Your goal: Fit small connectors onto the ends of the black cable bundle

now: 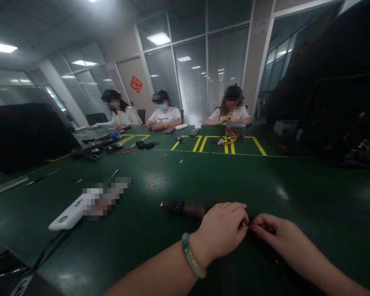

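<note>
My left hand (225,228), with a green bangle (193,255) at its wrist, is closed round a small dark piece with a shiny metal end (244,223). Close by on the right, my right hand (276,232) pinches at the same spot, its fingertips nearly meeting the left ones. What it grips is too small and dark to make out. Behind my left hand a dark cylindrical tool (188,209) with a metal tip lies on the green table (203,176); its right end is hidden by the hand.
A white device (69,213) with a black cord lies at the left. Farther back are dark cables (103,146), a grey box with coloured wires (235,129) and yellow tape lines. Three people sit across the table. Large dark objects stand at both sides.
</note>
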Available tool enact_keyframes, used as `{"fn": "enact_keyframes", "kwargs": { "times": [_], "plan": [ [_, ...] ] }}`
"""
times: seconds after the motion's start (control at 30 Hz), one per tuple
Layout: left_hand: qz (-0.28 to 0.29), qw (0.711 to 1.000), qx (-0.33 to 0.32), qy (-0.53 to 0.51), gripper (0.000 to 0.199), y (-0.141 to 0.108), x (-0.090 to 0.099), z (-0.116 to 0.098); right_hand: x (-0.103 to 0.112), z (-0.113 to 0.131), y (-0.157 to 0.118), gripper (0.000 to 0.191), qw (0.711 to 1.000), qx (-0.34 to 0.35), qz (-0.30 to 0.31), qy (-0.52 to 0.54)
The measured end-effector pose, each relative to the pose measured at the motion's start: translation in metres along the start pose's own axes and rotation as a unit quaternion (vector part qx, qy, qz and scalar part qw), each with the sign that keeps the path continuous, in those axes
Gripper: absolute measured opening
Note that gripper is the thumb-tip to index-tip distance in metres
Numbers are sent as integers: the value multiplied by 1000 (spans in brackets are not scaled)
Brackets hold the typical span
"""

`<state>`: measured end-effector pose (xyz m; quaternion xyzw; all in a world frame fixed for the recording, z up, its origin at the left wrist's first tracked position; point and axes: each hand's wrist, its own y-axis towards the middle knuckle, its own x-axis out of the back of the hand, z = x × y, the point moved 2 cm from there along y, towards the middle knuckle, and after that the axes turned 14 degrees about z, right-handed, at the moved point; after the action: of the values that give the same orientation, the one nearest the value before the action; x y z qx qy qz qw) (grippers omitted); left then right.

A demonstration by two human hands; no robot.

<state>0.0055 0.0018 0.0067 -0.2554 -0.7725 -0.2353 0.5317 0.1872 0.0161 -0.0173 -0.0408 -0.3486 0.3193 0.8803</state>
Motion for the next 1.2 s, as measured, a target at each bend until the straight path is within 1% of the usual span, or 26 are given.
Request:
{"fn": "enact_keyframes", "kwargs": {
  "times": [0.07,0.17,0.33,0.5,0.63,0.87,1.03,1.13,1.2],
  "plan": [
    [7,1000,-4,7,7,0,0,0,0,-1,1,24,1000,3,4,-4],
    [10,1000,-5,5,10,0,0,-1,-1,-2,1,24,1000,5,5,-8],
    [-8,1000,5,-14,16,0,0,-1,0,1,-1,23,1000,4,-1,-3],
    [-10,1000,0,-2,8,1,-2,0,1,5,0,23,1000,0,-2,-1],
    [-8,1000,-13,4,11,1,-2,1,2,4,0,24,1000,1,-7,-9],
    [-33,999,-1,-13,16,0,-1,0,1,2,-1,23,1000,10,-12,6],
    [-8,1000,-8,2,10,1,-1,-1,1,2,0,25,1000,6,-11,7],
    [16,1000,-1,-1,11,2,-1,-1,0,2,0,25,1000,11,-13,14],
    [22,1000,3,3,12,1,0,-2,0,1,-1,24,1000,10,-12,20]
  ]
}}
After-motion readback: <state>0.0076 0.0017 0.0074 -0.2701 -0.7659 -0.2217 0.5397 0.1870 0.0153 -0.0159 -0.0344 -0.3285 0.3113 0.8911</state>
